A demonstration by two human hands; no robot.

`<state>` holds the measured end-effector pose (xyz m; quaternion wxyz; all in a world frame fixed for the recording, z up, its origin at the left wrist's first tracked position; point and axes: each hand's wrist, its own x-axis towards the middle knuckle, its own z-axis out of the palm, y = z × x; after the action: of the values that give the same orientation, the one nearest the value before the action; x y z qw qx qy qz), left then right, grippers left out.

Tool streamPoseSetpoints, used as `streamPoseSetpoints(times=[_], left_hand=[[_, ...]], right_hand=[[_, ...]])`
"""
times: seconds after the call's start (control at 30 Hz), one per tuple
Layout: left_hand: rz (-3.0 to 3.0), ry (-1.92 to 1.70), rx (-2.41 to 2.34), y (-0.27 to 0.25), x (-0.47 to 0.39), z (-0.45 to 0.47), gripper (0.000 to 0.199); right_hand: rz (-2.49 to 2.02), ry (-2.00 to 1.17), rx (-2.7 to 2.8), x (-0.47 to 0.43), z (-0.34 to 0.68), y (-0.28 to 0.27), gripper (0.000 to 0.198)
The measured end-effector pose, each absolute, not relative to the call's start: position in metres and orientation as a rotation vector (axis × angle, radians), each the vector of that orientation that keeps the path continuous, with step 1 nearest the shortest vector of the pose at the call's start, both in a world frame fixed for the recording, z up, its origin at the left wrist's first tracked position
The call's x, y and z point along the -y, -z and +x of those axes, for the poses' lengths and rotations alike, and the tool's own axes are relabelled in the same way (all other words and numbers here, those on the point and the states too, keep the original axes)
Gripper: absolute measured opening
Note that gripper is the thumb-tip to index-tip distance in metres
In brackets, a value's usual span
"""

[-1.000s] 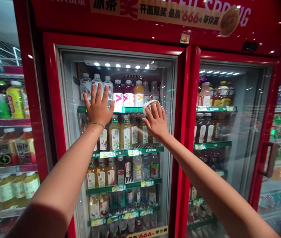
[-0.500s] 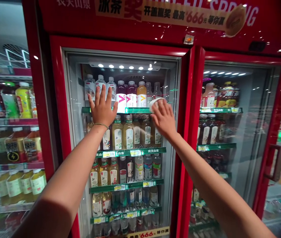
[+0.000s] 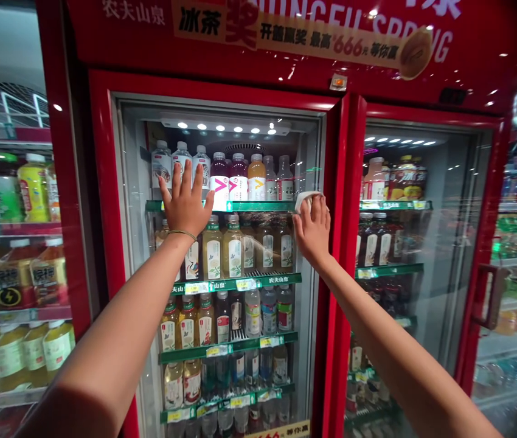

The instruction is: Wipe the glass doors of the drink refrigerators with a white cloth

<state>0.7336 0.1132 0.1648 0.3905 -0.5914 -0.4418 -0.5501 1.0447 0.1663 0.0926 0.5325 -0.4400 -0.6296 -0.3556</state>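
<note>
My left hand (image 3: 187, 204) lies flat with fingers spread on the glass door (image 3: 308, 340) of a red drinks fridge, in front of the top shelf. A thin band circles that wrist. Near the door's right edge, my right hand (image 3: 314, 228) presses a folded white cloth (image 3: 306, 198) to the glass; the cloth shows above and behind the fingers. Whether it is fabric or paper I cannot tell. Behind the glass stand rows of bottles, among them a purple-drink bottle (image 3: 219, 176) and an orange-drink bottle (image 3: 256, 176).
The red door frame (image 3: 338, 255) runs just right of my right hand. A second glass-door fridge section with a handle (image 3: 491, 298) stands to the right. On the left is an open shelf unit with bottles (image 3: 34, 188). A banner (image 3: 286, 36) crosses the top.
My right hand has slid right and slightly down with the white cloth, towards the door's right edge. My left hand stays in place on the glass. The view has shifted a little.
</note>
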Motion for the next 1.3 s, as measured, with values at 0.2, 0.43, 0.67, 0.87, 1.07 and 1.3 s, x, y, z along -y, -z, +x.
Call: streamPoseSetpoints(times=[0.2, 0.43, 0.67, 0.87, 1.07, 1.3], left_hand=[[-1.518, 1.409, 1.117, -0.165, -0.113, 0.732, 0.065], [-1.522, 1.427, 1.1, -0.164, -0.115, 0.732, 0.067], [-1.518, 1.413, 1.125, -0.165, -0.112, 0.733, 0.066], [-1.508, 1.415, 1.115, -0.165, -0.113, 0.734, 0.065], [-1.489, 1.436, 1.057, -0.166, -0.118, 0.727, 0.059], [-1.529, 1.428, 0.66, -0.157, -0.108, 0.735, 0.027]], right_hand=[[-0.924, 0.992, 1.777, -0.163, 1.029, -0.083, 0.058], [-1.066, 0.822, 1.458, -0.17, 1.043, -0.095, 0.061], [-0.915, 1.016, 1.934, -0.151, 1.023, -0.08, 0.055], [-0.997, 0.847, 1.561, -0.161, 1.032, -0.117, 0.056], [-0.61, 0.896, 1.969, -0.148, 0.978, -0.122, 0.055], [-0.24, 0.438, 1.997, -0.151, 0.981, -0.116, 0.06]])
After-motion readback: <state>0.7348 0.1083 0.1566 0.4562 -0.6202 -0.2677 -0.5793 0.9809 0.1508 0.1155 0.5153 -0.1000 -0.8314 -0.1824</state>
